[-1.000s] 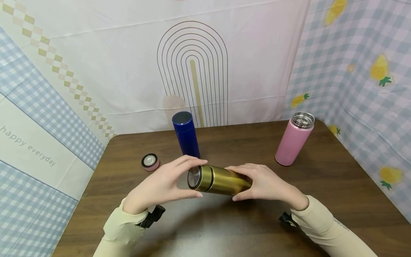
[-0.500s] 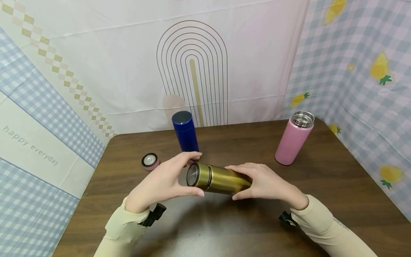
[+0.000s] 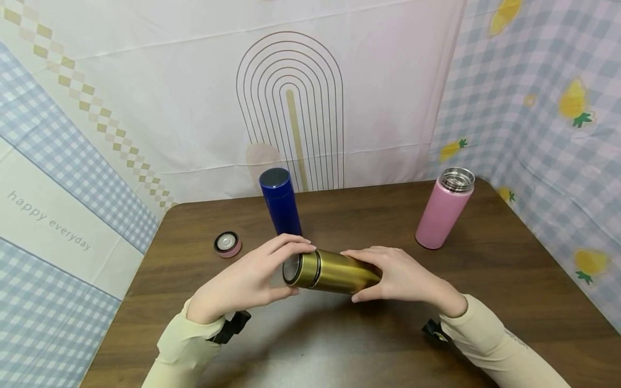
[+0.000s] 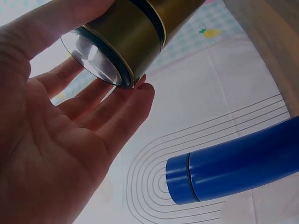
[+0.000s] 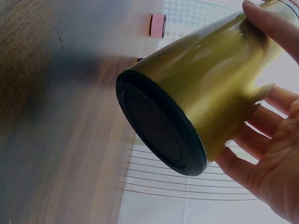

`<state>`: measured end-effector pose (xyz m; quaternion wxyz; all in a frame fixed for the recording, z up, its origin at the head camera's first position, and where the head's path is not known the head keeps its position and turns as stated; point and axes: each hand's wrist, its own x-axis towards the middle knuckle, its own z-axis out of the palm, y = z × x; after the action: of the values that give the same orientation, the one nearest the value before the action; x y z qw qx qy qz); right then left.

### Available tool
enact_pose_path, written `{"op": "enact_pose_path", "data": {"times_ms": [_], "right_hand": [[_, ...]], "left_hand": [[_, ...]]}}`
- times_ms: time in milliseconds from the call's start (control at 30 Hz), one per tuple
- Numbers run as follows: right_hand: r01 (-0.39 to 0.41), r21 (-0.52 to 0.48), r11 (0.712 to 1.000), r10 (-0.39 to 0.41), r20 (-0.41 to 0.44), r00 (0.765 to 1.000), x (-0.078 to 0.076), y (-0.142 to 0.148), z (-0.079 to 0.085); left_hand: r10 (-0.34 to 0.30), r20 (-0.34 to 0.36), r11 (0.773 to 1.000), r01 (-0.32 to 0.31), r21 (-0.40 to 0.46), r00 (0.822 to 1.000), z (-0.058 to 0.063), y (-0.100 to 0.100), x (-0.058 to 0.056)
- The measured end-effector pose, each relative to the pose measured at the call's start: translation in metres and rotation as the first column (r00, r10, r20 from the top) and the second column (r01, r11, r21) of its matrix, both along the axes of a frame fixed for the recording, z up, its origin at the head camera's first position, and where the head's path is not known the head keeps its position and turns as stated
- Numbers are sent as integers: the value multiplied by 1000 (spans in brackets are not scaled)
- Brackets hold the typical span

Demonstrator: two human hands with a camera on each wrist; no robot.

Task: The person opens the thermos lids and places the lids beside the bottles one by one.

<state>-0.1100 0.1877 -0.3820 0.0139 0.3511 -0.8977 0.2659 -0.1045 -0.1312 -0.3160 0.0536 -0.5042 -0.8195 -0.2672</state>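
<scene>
A gold thermos bottle (image 3: 345, 275) is held tilted above the table, its capped end toward the left. My right hand (image 3: 400, 276) grips its lower body, thumb and fingers on opposite sides; the black base (image 5: 159, 125) shows in the right wrist view. Around the gold lid (image 4: 125, 43) with its shiny disc top, my left hand (image 3: 249, 277) has its thumb on one side and fingertips on the other. A dark ring marks the seam between lid and body. Behind my left hand stands a blue thermos (image 3: 281, 202), its lower end partly hidden.
An uncapped pink thermos (image 3: 443, 215) with a steel mouth stands upright at the back right. A pink lid (image 3: 233, 251) lies with its inner side up on the left of the wooden table (image 3: 160, 302). Patterned cloth hangs behind.
Half a second ago the left fingers were lifted off the lid; now they are back on it, as they were a second ago. The right hand and bottle have hardly moved.
</scene>
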Motion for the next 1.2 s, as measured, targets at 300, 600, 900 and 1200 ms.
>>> {"op": "enact_pose_path", "data": {"times_ms": [300,600,900,1200], "right_hand": [[10,0,1000,-10,-15,1000,1,1,0],[13,3,1000,-13,-19,1000,1,2,1],[4,11,1000,-4,-13,1000,-1,3,1],[4,4,1000,-4,-15,1000,-1,2,0]], "left_hand": [[296,152,953,-279,-122,943,4,0,6],[259,162,965,-248,-89,952,2,-1,5],[69,68,997,-67,-43,995,0,-2,3],[161,64,984,-155,-83,985,1,-1,6]]}}
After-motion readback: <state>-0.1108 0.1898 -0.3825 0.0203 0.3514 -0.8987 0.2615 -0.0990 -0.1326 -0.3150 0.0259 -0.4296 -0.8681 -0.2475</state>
